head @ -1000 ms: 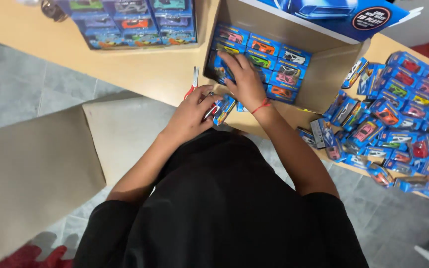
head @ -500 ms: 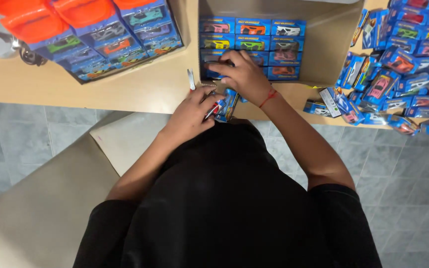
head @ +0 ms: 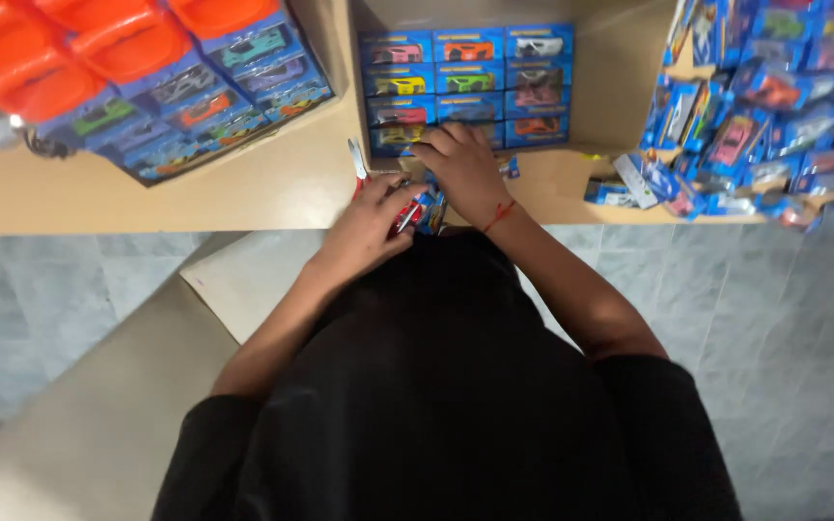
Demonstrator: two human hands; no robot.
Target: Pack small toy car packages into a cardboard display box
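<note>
Two hands work at the edge of a wooden table (head: 243,193). The left hand (head: 371,224) grips a small toy car pack (head: 424,210) against the table edge, fingers curled around it. The right hand (head: 463,166), a red thread on its wrist, rests spread and flat over the lowest row of boxed toy cars (head: 465,82) stacked inside a cardboard box (head: 620,68). Scissors (head: 357,159) lie just beside the left hand. A loose heap of blue packs (head: 764,106) sits to the right, well apart.
</note>
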